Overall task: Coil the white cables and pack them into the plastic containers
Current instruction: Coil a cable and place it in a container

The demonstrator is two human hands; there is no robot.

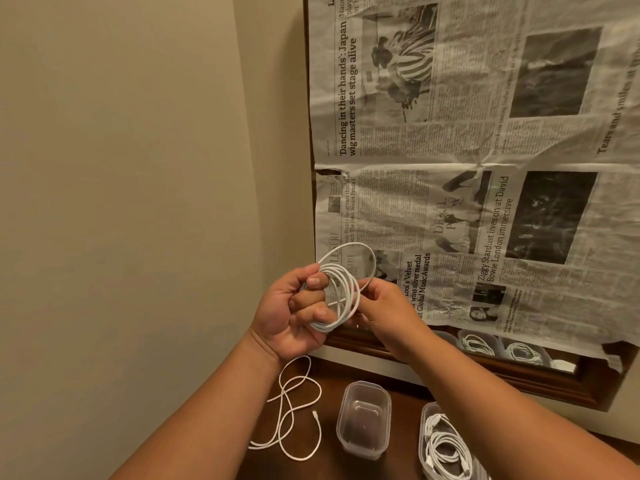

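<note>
Beige wall on my left, and straight ahead a wood-framed mirror (540, 377) almost fully covered with taped-up newspaper (467, 150), all of it above a dark wooden table (329, 372). I've got both hands raised in front of the paper. My left hand (294, 313) is closed around one side of a coiled white cable (341, 292), with the fingers (313, 282) curled through the middle of the loops so the whole bundle hangs off them. My right hand (384, 306) is pinching the opposite side of the coil — thumb and fingertips shut on the strands, with one bigger loop arching up over the top between the two hands. Down on the table, a second white cable (294, 410) lies loose and uncoiled near the wall, its connector end resting just beside an empty clear plastic container (363, 417). To the right of that tub there's another container (446, 445) already holding coiled white cable — my right forearm partly blocks it. In the uncovered strip along the mirror's bottom edge I can make out reflections of tubs with cables in them.
</note>
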